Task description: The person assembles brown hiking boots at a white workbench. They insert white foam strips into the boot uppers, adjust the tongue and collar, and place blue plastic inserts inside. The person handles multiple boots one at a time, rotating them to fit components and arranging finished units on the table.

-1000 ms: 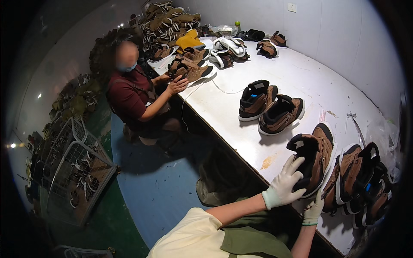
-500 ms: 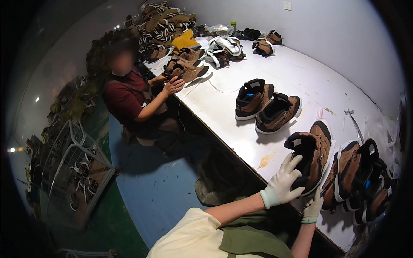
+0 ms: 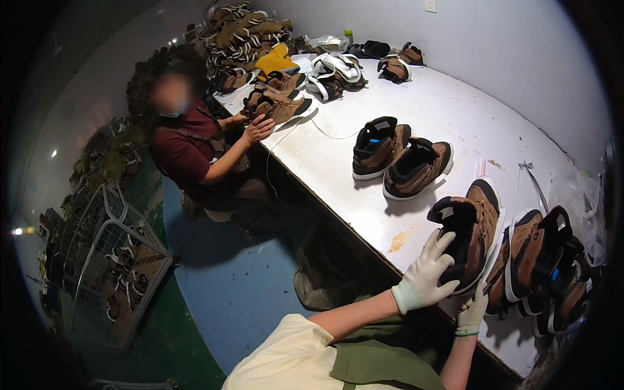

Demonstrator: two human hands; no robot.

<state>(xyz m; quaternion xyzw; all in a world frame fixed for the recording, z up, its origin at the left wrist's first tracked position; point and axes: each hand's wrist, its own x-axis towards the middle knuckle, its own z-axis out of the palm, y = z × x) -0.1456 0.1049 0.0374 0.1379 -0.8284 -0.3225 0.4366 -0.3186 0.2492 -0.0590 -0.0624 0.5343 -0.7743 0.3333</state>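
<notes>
From the head camera, a long white-topped table (image 3: 474, 123) runs diagonally from the upper left to the lower right, its surface scuffed, with a tan worn patch near the front edge. A pale wall (image 3: 494, 39) stands behind it; the floor on the near side is a blue strip (image 3: 240, 312) bordered by green. A grey wire-mesh cart (image 3: 97, 260) holding shoes is at the left. At the far end, brown shoes with white soles are heaped high (image 3: 244, 39), and a co-worker in a maroon shirt (image 3: 182, 146) touches a brown shoe (the face is blurred).

At the near end is a brown-and-black high-top shoe with a white sole (image 3: 482, 227), toe pointing away, heel by the table's front edge. The white-gloved left hand (image 3: 422, 279) has its fingers spread apart against the shoe's black collar, thumb near the heel. The white-gloved right hand (image 3: 471, 311) reaches up beneath the heel; its fingertips are partly hidden, so how tightly they close cannot be told. More brown high-tops (image 3: 528, 244) crowd just to the right.
</notes>
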